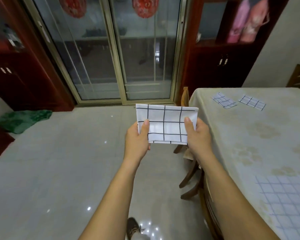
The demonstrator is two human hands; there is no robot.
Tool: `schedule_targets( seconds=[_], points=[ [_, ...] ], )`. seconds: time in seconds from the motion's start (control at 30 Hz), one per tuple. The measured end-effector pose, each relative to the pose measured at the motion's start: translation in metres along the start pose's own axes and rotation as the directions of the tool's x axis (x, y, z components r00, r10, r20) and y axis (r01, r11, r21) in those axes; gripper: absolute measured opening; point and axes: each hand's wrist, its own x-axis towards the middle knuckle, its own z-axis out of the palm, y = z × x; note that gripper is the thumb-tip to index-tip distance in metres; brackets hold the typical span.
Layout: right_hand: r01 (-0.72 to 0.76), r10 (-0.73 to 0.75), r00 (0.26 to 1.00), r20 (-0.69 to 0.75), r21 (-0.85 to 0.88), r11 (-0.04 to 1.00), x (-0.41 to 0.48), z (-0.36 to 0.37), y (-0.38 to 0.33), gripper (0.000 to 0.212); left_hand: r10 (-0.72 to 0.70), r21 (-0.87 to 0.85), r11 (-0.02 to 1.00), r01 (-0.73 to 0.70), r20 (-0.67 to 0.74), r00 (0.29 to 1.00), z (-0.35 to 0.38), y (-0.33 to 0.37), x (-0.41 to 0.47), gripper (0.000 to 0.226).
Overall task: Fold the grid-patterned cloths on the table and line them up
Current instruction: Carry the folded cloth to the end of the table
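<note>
White grid cloth (166, 124), folded to a rectangle, is held in the air left of the tabletop (249, 135), pinched at its side edges by left hand (137, 135) and right hand (197, 134). Judged light, limp, non-slip; best gripped at edges. Two folded cloths (224, 100) lie on the far tabletop.

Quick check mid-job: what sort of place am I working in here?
Most likely a home dining room: a cloth-covered table with a wooden chair tucked in, dark red wooden cabinets on either side, and sliding glass doors.
</note>
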Motion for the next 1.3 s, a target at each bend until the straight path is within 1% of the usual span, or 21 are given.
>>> schedule_targets(
  seconds=[0.03,0.1,0.27,0.37,0.47,0.63,0.77,0.87,0.93,1.03,1.1,1.2,1.3],
  points=[
    [-0.008,0.008,1.0,-0.029,0.002,1.0,0.014,0.007,-0.004,0.023,0.003,-0.006,1.0,-0.002,0.027,1.0,0.002,0.004,0.02,0.028],
    [-0.016,0.014,0.997,-0.08,-0.025,1.0,0.04,0.017,-0.018,0.016,0.002,-0.017,1.0,-0.001,0.063,0.998,0.005,0.014,0.058,0.027],
    [0.001,-0.01,0.987,-0.161,-0.059,0.998,0.096,0.047,-0.033,0.026,0.02,-0.025,1.0,-0.017,0.134,0.991,0.005,0.02,0.135,0.029],
    [-0.02,0.011,0.98,-0.197,-0.048,0.999,0.112,0.059,-0.027,0.024,-0.009,-0.024,1.0,0.014,0.184,0.983,0.009,0.014,0.168,0.03],
    [-0.038,0.022,0.968,-0.25,-0.062,0.997,0.14,0.066,-0.024,0.02,0.015,0.004,1.0,-0.017,0.24,0.971,0.018,0.013,0.201,0.031],
    [-0.046,0.024,0.947,-0.321,-0.061,0.997,0.195,0.081,-0.012,0.019,0.025,0.002,1.0,-0.026,0.265,0.964,0.043,0.01,0.265,0.033],
    [-0.036,0.028,0.928,-0.372,-0.014,0.999,0.257,0.096,0.011,0.02,0.051,0.039,0.997,-0.065,0.287,0.957,0.067,0.006,0.325,0.032],
    [-0.02,0.027,0.936,-0.35,0.023,1.0,0.318,0.113,0.023,0.02,0.077,0.094,0.99,-0.106,0.277,0.958,0.086,0.014,0.381,0.034],
    [-0.033,0.053,0.94,-0.336,0.066,0.997,0.361,0.123,0.025,0.02,0.088,0.125,0.984,-0.125,0.269,0.959,0.099,0.026,0.42,0.034],
    [-0.022,0.044,0.93,-0.366,0.064,0.998,0.423,0.129,0.027,0.019,0.117,0.139,0.977,-0.161,0.277,0.954,0.122,0.046,0.48,0.031],
    [-0.034,0.051,0.932,-0.359,0.055,0.998,0.461,0.129,0.031,0.023,0.106,0.134,0.98,-0.148,0.278,0.955,0.142,0.049,0.514,0.032],
    [-0.062,0.071,0.931,-0.357,0.038,0.997,0.498,0.123,0.042,0.028,0.062,0.092,0.991,-0.093,0.29,0.955,0.17,0.039,0.546,0.031],
    [-0.064,0.059,0.924,-0.379,-0.002,0.998,0.524,0.118,0.057,0.03,0.018,0.106,0.993,-0.059,0.353,0.935,0.196,0.029,0.574,0.033]
  ],
)
